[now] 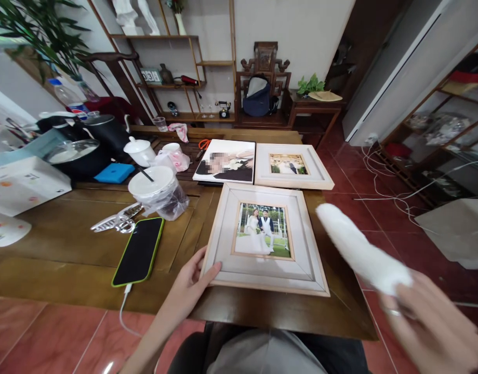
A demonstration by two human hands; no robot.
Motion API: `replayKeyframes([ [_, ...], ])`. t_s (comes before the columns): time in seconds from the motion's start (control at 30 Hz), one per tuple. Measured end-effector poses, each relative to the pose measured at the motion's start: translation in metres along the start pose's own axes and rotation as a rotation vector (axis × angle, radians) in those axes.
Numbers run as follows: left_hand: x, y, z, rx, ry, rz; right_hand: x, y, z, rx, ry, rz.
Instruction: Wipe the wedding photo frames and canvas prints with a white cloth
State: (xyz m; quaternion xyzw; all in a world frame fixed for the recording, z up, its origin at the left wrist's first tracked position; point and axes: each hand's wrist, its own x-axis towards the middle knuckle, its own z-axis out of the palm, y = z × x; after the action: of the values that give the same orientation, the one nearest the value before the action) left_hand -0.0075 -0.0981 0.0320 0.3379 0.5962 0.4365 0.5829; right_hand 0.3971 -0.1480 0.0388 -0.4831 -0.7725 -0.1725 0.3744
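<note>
A white picture frame (268,278) with a wedding photo (264,231) lies near the table's front edge. My left hand (196,275) grips its lower left corner, thumb on top and fingers beneath or at the side. Off to the right, past the table's edge, my right hand (426,311) is closed around one end of a fluffy white duster (363,249). The duster's head points up and left, apart from the frame. Behind lie a second framed photo (320,174) and a photo panel (223,174) with a partly blurred picture.
Left of the frame are a phone (140,252) with a charging cable, a bagged cup (172,200) with a straw, a silver clip-like item (118,221) and a blue box (114,172). Orange-handled scissors (203,144) lie farther back. White cables (390,192) trail over the floor.
</note>
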Motion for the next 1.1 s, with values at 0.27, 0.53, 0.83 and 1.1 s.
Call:
replayKeyframes([
  [0.27, 0.034, 0.03, -0.004, 0.562, -0.003, 0.479, 0.058, -0.04, 0.064, 0.106, -0.435, -0.11],
  [0.53, 0.085, 0.037, 0.02, 0.832, -0.267, 0.889, 0.063, -0.041, 0.067, 0.061, -0.497, -0.101],
  [0.83, 0.091, 0.029, 0.02, 0.845, -0.26, 0.852, 0.054, -0.043, 0.07, 0.108, -0.405, -0.096],
  [1.1, 0.088, 0.025, 0.022, 0.792, -0.209, 0.824, 0.055, -0.045, 0.073, 0.136, -0.371, -0.084],
])
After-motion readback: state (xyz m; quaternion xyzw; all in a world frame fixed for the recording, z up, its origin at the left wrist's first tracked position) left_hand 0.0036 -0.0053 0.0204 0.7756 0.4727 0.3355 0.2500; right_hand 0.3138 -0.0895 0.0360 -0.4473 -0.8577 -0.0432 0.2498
